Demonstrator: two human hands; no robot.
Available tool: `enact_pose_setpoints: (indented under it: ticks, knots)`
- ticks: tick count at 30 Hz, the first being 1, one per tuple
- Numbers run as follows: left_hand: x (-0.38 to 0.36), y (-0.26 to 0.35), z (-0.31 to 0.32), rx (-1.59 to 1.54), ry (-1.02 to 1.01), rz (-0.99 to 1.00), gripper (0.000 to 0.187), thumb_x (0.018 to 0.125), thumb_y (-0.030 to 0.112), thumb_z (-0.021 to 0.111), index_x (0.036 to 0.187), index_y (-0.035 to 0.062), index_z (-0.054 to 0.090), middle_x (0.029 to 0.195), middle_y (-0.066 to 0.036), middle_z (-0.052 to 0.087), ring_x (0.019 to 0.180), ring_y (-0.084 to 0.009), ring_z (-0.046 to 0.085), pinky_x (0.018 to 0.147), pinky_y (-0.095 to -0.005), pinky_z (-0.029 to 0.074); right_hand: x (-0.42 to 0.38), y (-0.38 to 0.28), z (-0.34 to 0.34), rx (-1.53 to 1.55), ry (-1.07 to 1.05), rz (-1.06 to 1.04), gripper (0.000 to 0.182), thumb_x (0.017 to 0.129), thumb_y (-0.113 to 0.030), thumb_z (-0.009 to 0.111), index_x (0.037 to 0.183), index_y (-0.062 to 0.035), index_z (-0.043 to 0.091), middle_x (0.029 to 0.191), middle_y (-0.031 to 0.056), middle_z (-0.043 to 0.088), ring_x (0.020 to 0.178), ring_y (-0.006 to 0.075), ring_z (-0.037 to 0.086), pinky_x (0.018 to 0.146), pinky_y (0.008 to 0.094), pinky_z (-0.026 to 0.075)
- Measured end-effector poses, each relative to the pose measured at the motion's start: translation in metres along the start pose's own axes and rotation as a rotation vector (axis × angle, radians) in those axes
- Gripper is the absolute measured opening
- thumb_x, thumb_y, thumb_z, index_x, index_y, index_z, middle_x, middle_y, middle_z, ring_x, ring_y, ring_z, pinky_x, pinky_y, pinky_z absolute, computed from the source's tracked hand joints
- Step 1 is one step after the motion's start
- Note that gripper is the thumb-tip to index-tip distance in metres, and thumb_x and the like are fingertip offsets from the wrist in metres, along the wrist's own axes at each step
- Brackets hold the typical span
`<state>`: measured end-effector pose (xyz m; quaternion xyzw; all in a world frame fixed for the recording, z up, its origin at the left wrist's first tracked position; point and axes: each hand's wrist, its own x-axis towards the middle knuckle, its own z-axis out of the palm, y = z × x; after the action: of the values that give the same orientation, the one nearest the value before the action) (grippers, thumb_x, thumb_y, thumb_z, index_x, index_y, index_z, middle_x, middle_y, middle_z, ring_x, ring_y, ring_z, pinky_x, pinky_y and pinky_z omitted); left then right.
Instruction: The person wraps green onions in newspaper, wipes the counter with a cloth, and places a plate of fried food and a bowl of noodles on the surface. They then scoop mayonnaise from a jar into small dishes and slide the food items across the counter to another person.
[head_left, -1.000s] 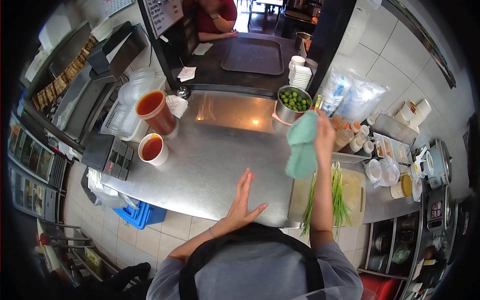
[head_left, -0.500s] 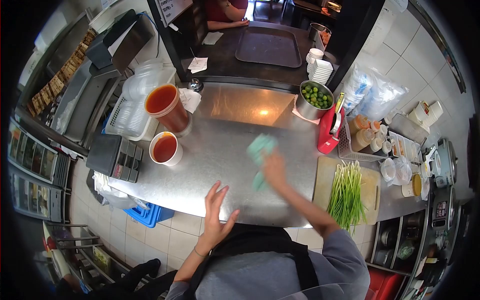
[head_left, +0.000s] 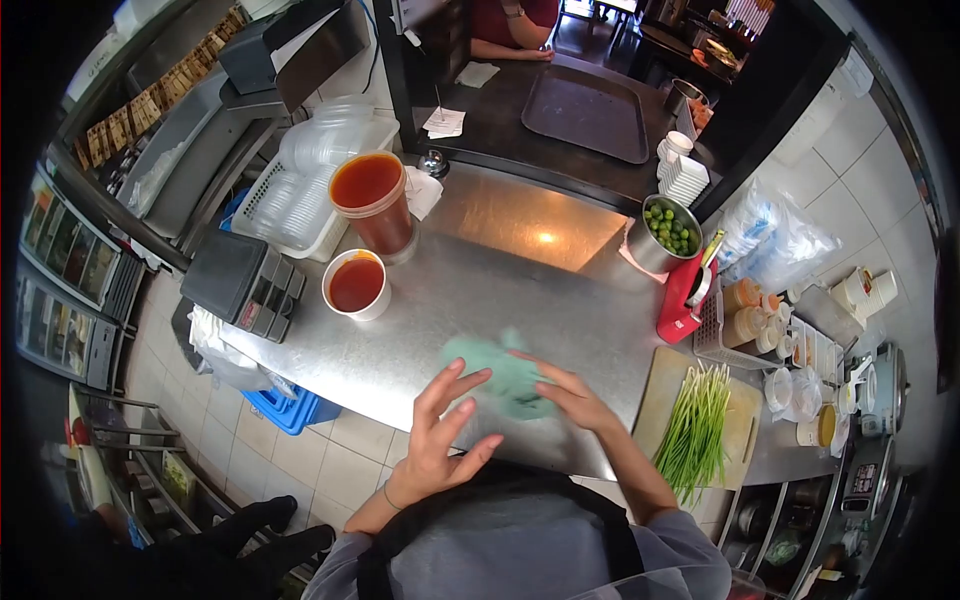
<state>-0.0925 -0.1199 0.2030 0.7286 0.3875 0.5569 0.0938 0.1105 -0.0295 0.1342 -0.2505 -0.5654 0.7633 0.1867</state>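
A pale green cloth [head_left: 508, 378], smeared by motion, lies over the steel counter [head_left: 440, 285] close to my body. My right hand [head_left: 578, 398] has hold of its right edge, the fingers reaching over the fabric. At the cloth's left side my left hand [head_left: 438, 430] hovers open, fingers spread and nothing in them. Farther left stand a white tub of red-orange sauce [head_left: 356, 286] and, behind it, a tall clear container of similar sauce [head_left: 376, 205].
Right of the cloth, long green chives [head_left: 693, 430] lie on a cutting board [head_left: 655, 390]. Beyond are a red holder [head_left: 684, 300] and a metal pot of small green citrus [head_left: 660, 235]. A dark tray [head_left: 586, 112] sits past the opening, near another person's arm [head_left: 520, 30].
My right hand has drawn the cloth back toward my body and slightly left. My left hand stays open beside it. The view has turned, shifting the counter items.
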Motion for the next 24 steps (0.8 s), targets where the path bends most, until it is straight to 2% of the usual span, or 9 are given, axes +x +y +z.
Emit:
enact_pose_setpoints:
  ticks: [2,5,7,9,12,14,16,20,24]
  knots:
    - [-0.003,-0.011,-0.001,0.066,-0.029,-0.069,0.074,0.079,0.015,0.064,0.140,0.0138,0.022,0.135,-0.027,0.026,0.103,-0.0371,0.057,0.091,-0.0460,0.038,-0.010,-0.006,-0.010,-0.444,0.103,-0.201,0.057,0.090,-0.034,0.049,0.138,-0.0096,0.032,0.135,0.0108,0.042,0.118,0.0221,0.045,0.096,0.0337,0.036]
    - [-0.003,-0.025,0.003,0.061,-0.044,-0.108,0.073,0.080,0.014,0.064,0.139,0.0121,0.022,0.136,-0.026,0.026,0.105,-0.0370,0.056,0.091,-0.0456,0.038,0.015,0.055,0.000,-1.550,0.123,-0.211,0.059,0.086,-0.038,0.051,0.136,-0.0102,0.035,0.137,0.0130,0.039,0.115,0.0280,0.049,0.093,0.0366,0.040]
    - [0.000,-0.032,0.008,0.041,-0.053,-0.118,0.073,0.079,0.013,0.065,0.139,0.0116,0.023,0.135,-0.026,0.026,0.106,-0.0371,0.055,0.091,-0.0454,0.039,0.052,0.086,0.010,-1.244,0.059,0.159,0.058,0.086,-0.039,0.051,0.134,-0.0106,0.038,0.135,0.0143,0.040,0.112,0.0346,0.049,0.095,0.0406,0.038]
    - [0.004,-0.042,0.013,0.014,-0.072,-0.132,0.074,0.079,0.010,0.065,0.139,0.0114,0.023,0.135,-0.026,0.026,0.107,-0.0373,0.055,0.091,-0.0452,0.039,0.102,0.126,-0.011,-1.338,0.208,-0.106,0.054,0.087,-0.038,0.049,0.131,-0.0087,0.040,0.133,0.0142,0.042,0.109,0.0360,0.049,0.096,0.0437,0.036]
    - [0.006,-0.057,0.014,0.045,-0.124,-0.157,0.075,0.078,0.009,0.066,0.139,0.0113,0.023,0.136,-0.025,0.025,0.106,-0.0377,0.054,0.091,-0.0444,0.040,0.176,0.131,-0.089,-1.203,0.549,-0.127,0.054,0.089,-0.036,0.045,0.130,-0.0014,0.039,0.129,0.0206,0.045,0.112,0.0365,0.047,0.097,0.0453,0.035]
    - [0.008,-0.062,0.006,0.076,-0.094,-0.186,0.072,0.076,0.006,0.067,0.136,0.0104,0.028,0.134,-0.026,0.028,0.106,-0.0372,0.054,0.087,-0.0428,0.045,0.211,0.086,-0.148,-1.165,0.942,0.079,0.055,0.091,-0.034,0.041,0.130,0.0034,0.036,0.134,0.0245,0.036,0.119,0.0396,0.040,0.099,0.0448,0.032]
    - [0.002,-0.064,-0.001,0.120,-0.092,-0.234,0.071,0.076,0.005,0.067,0.136,0.0099,0.028,0.134,-0.027,0.029,0.106,-0.0367,0.055,0.087,-0.0426,0.045,0.247,0.068,-0.216,-1.222,1.280,0.078,0.056,0.091,-0.029,0.039,0.136,0.0013,0.025,0.139,0.0259,0.026,0.124,0.0420,0.031,0.104,0.0439,0.027]
    - [-0.014,-0.066,-0.012,0.214,-0.110,-0.320,0.075,0.077,0.004,0.065,0.138,0.0090,0.022,0.133,-0.027,0.031,0.105,-0.0353,0.056,0.090,-0.0442,0.040,0.326,0.055,-0.253,-1.129,1.381,0.185,0.057,0.085,-0.014,0.043,0.138,-0.0020,0.024,0.141,0.0219,0.026,0.129,0.0352,0.028,0.102,0.0469,0.029]
    - [-0.022,-0.052,-0.011,0.191,-0.085,-0.339,0.077,0.077,0.003,0.065,0.139,0.0090,0.020,0.133,-0.027,0.030,0.106,-0.0351,0.055,0.091,-0.0444,0.039,0.338,0.069,-0.131,-1.197,0.786,0.036,0.057,0.086,-0.013,0.036,0.141,-0.0123,0.023,0.147,0.0143,0.017,0.136,0.0296,0.016,0.102,0.0580,0.022]
